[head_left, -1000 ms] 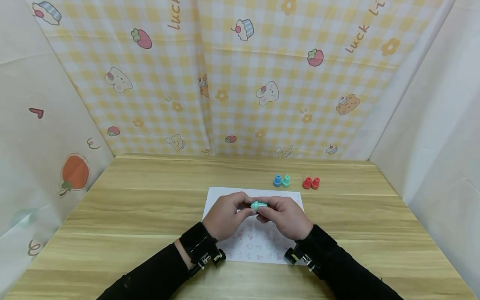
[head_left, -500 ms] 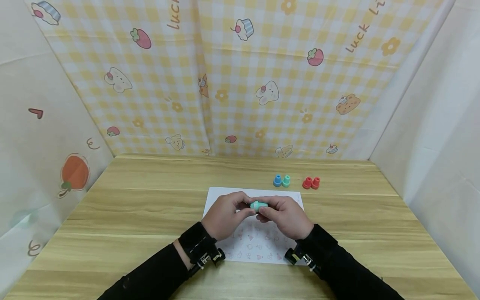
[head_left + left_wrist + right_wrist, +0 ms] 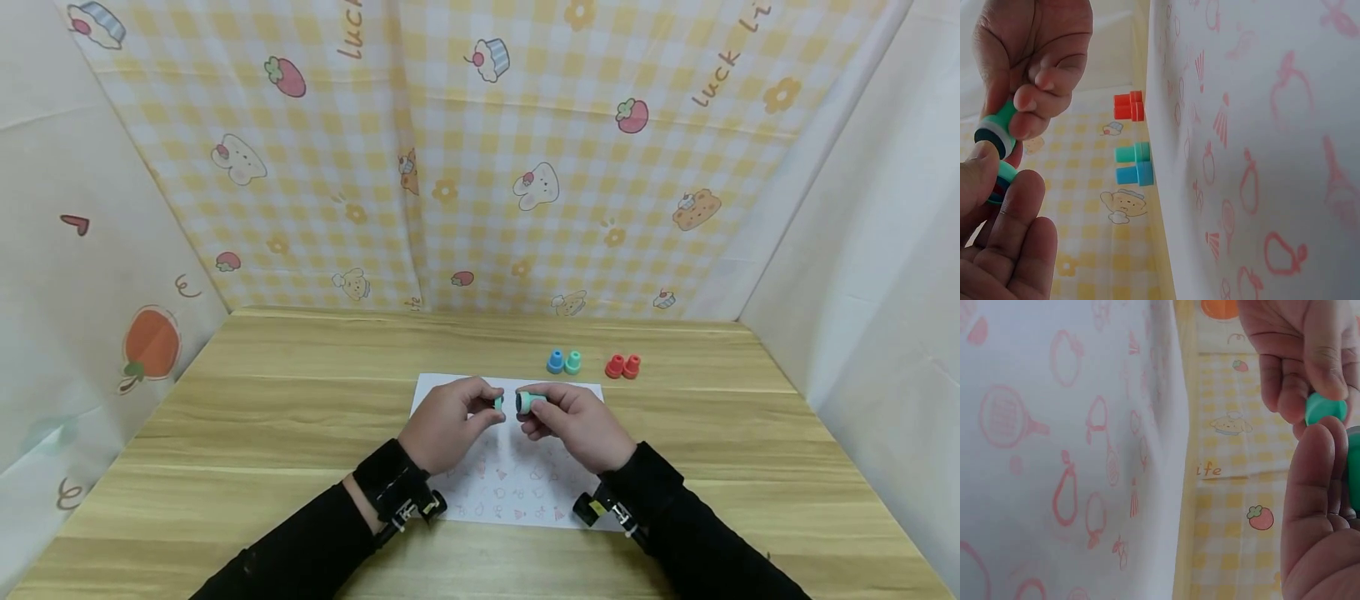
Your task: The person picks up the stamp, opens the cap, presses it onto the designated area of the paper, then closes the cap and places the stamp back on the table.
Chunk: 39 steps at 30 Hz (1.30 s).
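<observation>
Over the sheet of paper (image 3: 517, 479), my right hand (image 3: 585, 429) pinches a small green toy stamp (image 3: 530, 402) on its side, with its dark end facing left. Just across a narrow gap, my left hand (image 3: 447, 423) holds the stamp's round green cap (image 3: 498, 403) between thumb and fingertips. In the left wrist view, the cap (image 3: 1006, 176) lies close beside the white-rimmed dark end of the stamp (image 3: 999, 130). From the right wrist, the cap (image 3: 1325, 410) shows under the left thumb, while the stamp is mostly cut off at the edge.
Behind the paper stand a blue stamp (image 3: 555, 362) and a green stamp (image 3: 573, 362) side by side. Right of them are two red stamps (image 3: 623, 367). Pink prints of fruits, rackets and shuttlecocks cover the paper. A checked cloth (image 3: 480, 208) hangs behind the wooden table (image 3: 300, 400).
The cap and stamp were joined between both hands; now they are apart. My right hand has drawn slightly right with the stamp, my left slightly left with the cap.
</observation>
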Each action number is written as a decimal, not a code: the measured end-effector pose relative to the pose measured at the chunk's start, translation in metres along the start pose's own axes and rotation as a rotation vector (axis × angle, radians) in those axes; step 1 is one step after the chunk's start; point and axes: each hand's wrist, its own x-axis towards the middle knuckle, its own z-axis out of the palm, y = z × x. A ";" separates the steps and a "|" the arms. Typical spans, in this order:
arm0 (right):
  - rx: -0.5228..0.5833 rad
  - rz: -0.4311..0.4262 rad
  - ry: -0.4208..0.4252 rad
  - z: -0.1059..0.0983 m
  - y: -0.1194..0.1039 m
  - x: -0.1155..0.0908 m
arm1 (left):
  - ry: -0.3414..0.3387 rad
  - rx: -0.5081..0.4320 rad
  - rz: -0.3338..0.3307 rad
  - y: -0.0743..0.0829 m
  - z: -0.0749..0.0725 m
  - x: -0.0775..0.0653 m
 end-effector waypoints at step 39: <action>-0.857 0.186 0.292 -0.074 -0.001 -0.003 | -0.015 0.026 -0.081 -0.005 -0.007 0.003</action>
